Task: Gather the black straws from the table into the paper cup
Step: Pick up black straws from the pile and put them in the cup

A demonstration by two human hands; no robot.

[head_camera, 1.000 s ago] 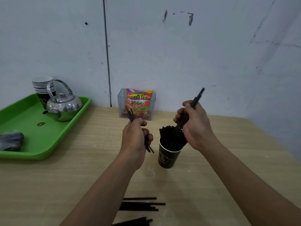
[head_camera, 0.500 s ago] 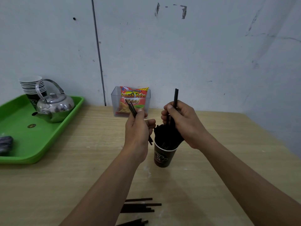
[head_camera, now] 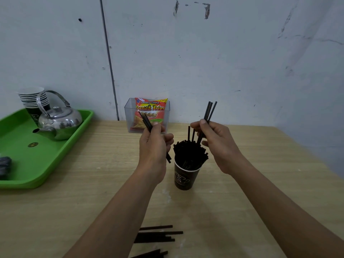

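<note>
R hand [head_camera: 218, 146]: fingers [head_camera: 203, 124] pinching 3 straws [head_camera: 208, 113], long axis near-upright, lower ends at cup [head_camera: 184, 178] mouth, just below-left. L hand [head_camera: 154, 146]: gripping spare straws [head_camera: 145, 121], tilted, beside cup.

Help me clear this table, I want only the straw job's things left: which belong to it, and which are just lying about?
Job: paper cup, straws standing in it, left hand gripping a bunch, right hand gripping another bunch, loose straws on the table.
Lying about: green tray, metal kettle, stacked cups, snack packet in clear box.
</note>
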